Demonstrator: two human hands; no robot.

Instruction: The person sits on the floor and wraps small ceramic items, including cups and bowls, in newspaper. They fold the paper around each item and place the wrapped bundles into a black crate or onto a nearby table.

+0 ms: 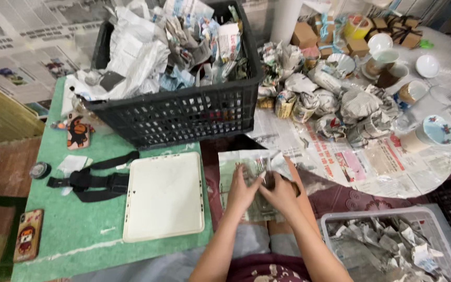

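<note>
One black crate heaped with crumpled newspaper stands far on the green table; one white tray lies near it. To the right, a round table carries paper-wrapped bundles and several cups. One clear bin of wrapped pieces sits near right. Between them, a newspaper sheet lies on the lap, long axis running near to far. Left hand and right hand both keep a closed grip on the sheet, around a small dark object whose direction I cannot tell.

Black lattice crate, white tray on a green table (newsprint grey everywhere).
</note>
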